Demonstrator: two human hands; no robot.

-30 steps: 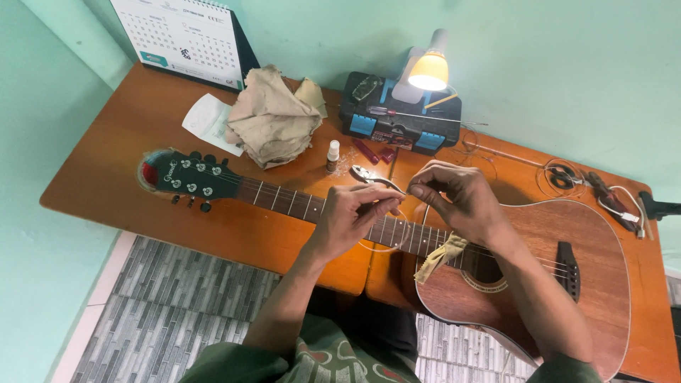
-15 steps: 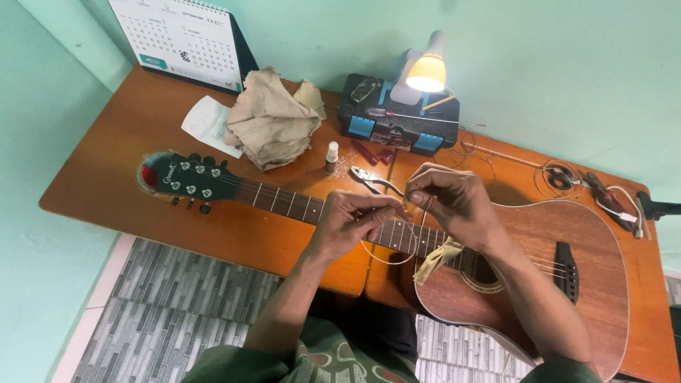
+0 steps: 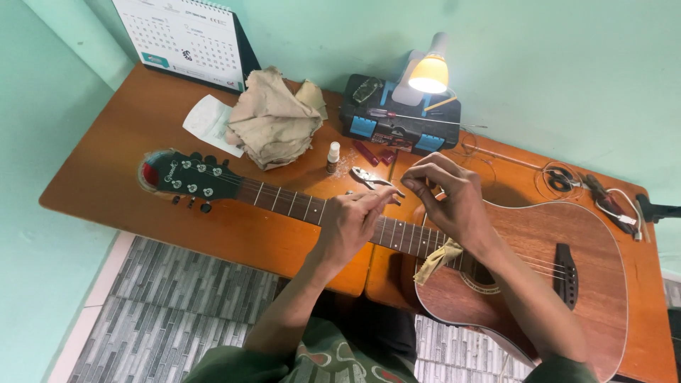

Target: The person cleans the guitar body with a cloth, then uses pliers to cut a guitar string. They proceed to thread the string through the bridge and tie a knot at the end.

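Both hands hold their spot over the acoustic guitar [image 3: 539,269] neck, left hand [image 3: 352,221] and right hand [image 3: 448,201] still pinching narrow, pliers [image 3: 374,178] just beyond.

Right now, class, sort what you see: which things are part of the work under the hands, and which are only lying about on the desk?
In use:
left hand
right hand
guitar, lying flat across the desk
thin string between the fingers; hard to make out
pliers beside the hands

Lying about:
crumpled cloth
small bottle
toolbox
lamp
calendar
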